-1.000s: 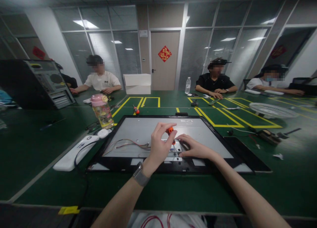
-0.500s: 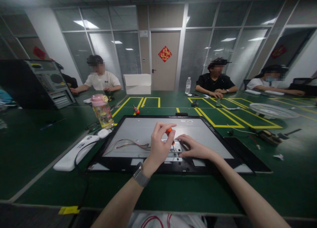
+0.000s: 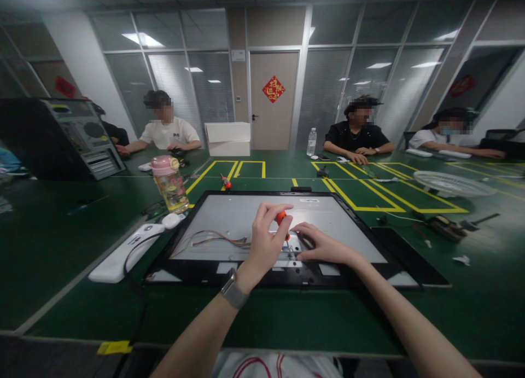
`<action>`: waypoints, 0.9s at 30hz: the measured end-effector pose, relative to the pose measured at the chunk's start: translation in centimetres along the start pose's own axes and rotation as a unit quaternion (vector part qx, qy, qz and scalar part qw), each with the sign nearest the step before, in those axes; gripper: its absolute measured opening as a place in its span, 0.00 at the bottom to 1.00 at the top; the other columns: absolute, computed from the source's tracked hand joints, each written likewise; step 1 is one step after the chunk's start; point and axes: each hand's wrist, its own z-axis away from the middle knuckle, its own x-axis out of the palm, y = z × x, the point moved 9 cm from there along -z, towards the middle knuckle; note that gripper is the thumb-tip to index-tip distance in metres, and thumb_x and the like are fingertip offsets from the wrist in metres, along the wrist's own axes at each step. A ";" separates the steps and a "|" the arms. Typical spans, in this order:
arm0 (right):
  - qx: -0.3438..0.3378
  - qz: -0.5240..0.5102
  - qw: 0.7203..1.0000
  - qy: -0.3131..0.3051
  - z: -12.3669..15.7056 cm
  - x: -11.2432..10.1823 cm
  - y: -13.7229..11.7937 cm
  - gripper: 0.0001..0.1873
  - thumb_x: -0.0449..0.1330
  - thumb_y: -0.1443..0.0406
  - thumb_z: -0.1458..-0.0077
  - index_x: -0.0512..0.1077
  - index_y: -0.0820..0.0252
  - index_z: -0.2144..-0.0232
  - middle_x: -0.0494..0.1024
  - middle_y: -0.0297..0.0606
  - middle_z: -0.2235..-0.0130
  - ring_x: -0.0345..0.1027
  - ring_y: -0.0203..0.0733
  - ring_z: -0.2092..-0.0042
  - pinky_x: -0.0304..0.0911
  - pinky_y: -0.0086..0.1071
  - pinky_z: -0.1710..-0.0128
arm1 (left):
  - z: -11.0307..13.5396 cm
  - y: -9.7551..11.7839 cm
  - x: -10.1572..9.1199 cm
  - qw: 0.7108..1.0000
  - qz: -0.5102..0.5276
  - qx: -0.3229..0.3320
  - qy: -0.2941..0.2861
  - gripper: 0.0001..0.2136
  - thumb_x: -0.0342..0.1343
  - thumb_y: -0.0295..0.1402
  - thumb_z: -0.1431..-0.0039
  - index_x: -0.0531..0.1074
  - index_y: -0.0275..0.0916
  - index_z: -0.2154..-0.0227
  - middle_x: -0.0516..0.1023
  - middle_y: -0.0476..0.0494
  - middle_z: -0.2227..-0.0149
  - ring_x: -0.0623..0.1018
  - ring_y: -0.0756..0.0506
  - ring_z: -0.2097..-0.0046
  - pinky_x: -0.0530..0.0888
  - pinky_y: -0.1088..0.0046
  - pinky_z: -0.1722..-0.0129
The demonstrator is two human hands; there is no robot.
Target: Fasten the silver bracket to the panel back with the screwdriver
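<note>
A flat monitor panel in a black frame lies face down on the green table in front of me. My left hand is closed round the orange handle of a small screwdriver, held upright with its tip on a metal bracket near the panel's front edge. My right hand rests on the panel just right of the tip, fingers curled and pressed down by the bracket. A bundle of coloured wires runs left from the bracket across the panel.
A pink-lidded bottle, a white keyboard and mouse sit left of the panel, a computer case beyond. Another orange screwdriver lies behind. A fan grille and small parts lie right. Three people sit across the table.
My hands have barely moved; the left fingers shift slightly on the screwdriver handle. The people across the table move their hands a little.
</note>
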 end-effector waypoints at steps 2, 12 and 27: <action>-0.007 0.001 1.000 -0.001 0.0 0.0 -0.1 0.34 0.67 0.52 0.52 0.64 0.56 0.46 0.65 0.43 0.47 0.59 0.51 0.44 0.57 0.45 0.42 | 0.1 0.2 0.1 1.000 0.003 0.005 -0.005 0.10 0.51 0.33 0.36 0.74 0.42 0.55 0.67 0.47 0.64 0.71 0.48 0.62 0.69 0.71 0.59; 0.000 -0.010 1.000 -0.001 0.0 0.0 -0.4 0.33 0.67 0.53 0.52 0.65 0.56 0.46 0.65 0.43 0.46 0.59 0.52 0.44 0.56 0.45 0.42 | 0.1 0.9 0.0 1.000 0.004 0.030 0.001 0.12 0.48 0.29 0.35 0.72 0.41 0.53 0.71 0.44 0.60 0.73 0.47 0.58 0.69 0.71 0.57; -0.004 -0.006 1.000 0.000 0.0 0.0 -0.4 0.31 0.67 0.56 0.53 0.65 0.56 0.48 0.65 0.43 0.48 0.59 0.52 0.45 0.56 0.46 0.42 | 0.2 0.6 0.0 1.000 0.018 0.018 -0.002 0.11 0.47 0.28 0.35 0.74 0.40 0.56 0.73 0.44 0.63 0.74 0.47 0.60 0.69 0.71 0.59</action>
